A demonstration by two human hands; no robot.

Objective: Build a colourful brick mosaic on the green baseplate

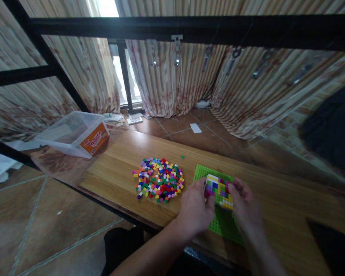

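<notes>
Both of my hands grip a multicoloured block of joined toy bricks (219, 190), one at each side. My left hand (196, 207) is closed on its left edge, with the thumb along the near side. On the right edge, the thumb and fingers of my right hand (246, 201) are wrapped round it. Beneath the block lies a green studded baseplate (222, 222); whether the two touch I cannot tell. To the left of my left hand, a pile of loose small bricks (163, 180) in many colours is spread on the wooden tabletop (115, 172).
A clear plastic bin (71, 134) with an orange label stands at the table's left end. One green brick (182, 156) lies apart, behind the pile. A dark flat object (330, 245) is at the near right. A black metal bar (189, 28) crosses above, with curtains (175, 84) behind.
</notes>
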